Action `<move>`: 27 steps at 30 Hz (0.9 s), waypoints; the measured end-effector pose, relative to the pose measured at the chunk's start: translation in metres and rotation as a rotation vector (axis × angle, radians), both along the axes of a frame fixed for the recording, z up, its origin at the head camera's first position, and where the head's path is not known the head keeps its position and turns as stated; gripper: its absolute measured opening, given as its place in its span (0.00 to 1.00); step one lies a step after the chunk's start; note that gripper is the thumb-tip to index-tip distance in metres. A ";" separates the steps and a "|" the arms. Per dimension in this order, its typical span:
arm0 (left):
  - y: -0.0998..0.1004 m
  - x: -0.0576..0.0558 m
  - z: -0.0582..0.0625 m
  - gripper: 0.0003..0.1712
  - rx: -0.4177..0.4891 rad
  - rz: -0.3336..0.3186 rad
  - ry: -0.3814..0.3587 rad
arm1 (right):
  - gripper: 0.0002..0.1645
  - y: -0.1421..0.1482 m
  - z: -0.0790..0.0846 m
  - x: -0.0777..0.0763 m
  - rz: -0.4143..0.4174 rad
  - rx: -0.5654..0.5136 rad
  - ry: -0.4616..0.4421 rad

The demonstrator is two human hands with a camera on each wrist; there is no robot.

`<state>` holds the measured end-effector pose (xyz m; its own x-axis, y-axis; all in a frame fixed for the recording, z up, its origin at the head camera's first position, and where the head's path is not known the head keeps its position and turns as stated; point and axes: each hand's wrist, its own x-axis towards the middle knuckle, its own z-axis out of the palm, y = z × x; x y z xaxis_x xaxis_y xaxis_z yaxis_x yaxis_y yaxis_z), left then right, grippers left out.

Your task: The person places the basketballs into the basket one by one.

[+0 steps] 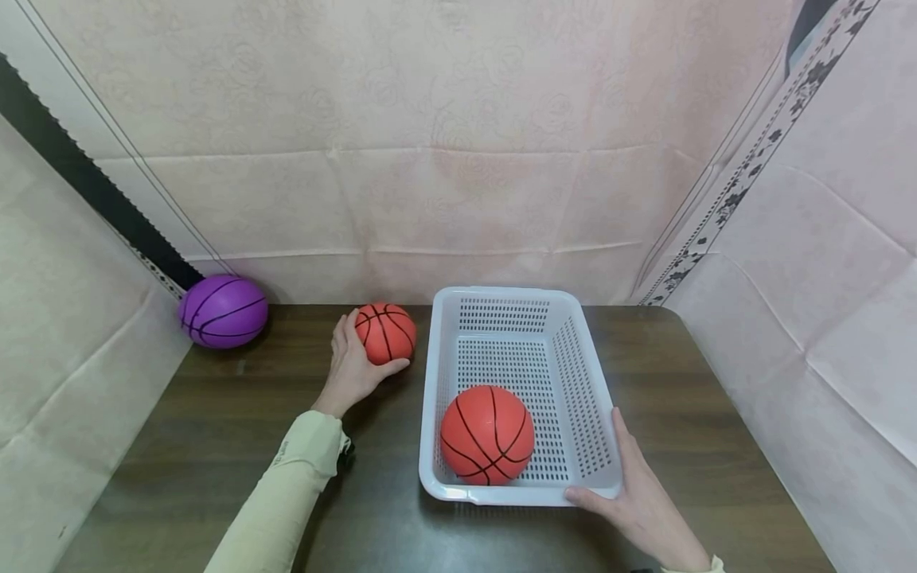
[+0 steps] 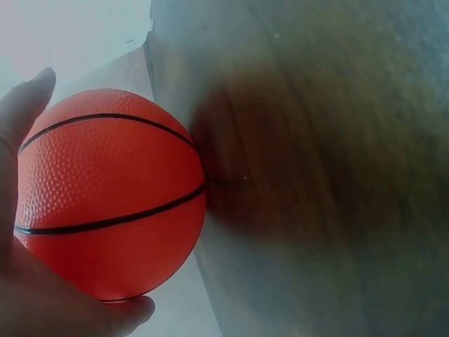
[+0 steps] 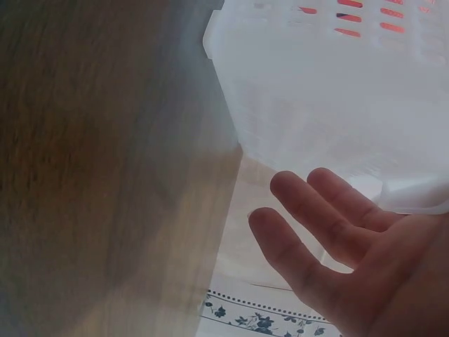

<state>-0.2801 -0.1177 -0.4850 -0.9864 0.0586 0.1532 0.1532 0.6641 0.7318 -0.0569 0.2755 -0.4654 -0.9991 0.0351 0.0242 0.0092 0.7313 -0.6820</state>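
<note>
My left hand (image 1: 356, 372) holds a small orange basketball (image 1: 388, 333) near the back edge of the table. In the left wrist view, thumb and fingers bracket opposite sides of the ball (image 2: 116, 175), whose far side is hidden. At the front right corner of a white plastic basket (image 1: 586, 374), my right hand (image 1: 648, 503) rests with its thumb along the front rim. Its fingers (image 3: 298, 246) are spread and loosely extended below the rim in the right wrist view. A larger orange basketball (image 1: 487, 435) sits inside the basket, toward its front left.
A purple basketball (image 1: 224, 311) lies at the table's back left corner, against the cloth. Pale patterned cloth (image 1: 444, 199) hangs behind the brown wooden table (image 1: 387, 517) and along both sides.
</note>
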 end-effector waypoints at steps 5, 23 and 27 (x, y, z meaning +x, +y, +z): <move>-0.002 0.001 -0.002 0.68 0.027 0.004 0.015 | 0.75 0.001 -0.002 0.001 -0.002 -0.006 0.019; -0.004 0.003 -0.002 0.62 0.144 0.075 0.006 | 0.75 0.001 -0.006 0.000 -0.012 -0.006 0.023; -0.006 0.003 -0.002 0.60 0.168 0.087 0.016 | 0.74 0.000 -0.006 -0.001 -0.019 -0.003 0.005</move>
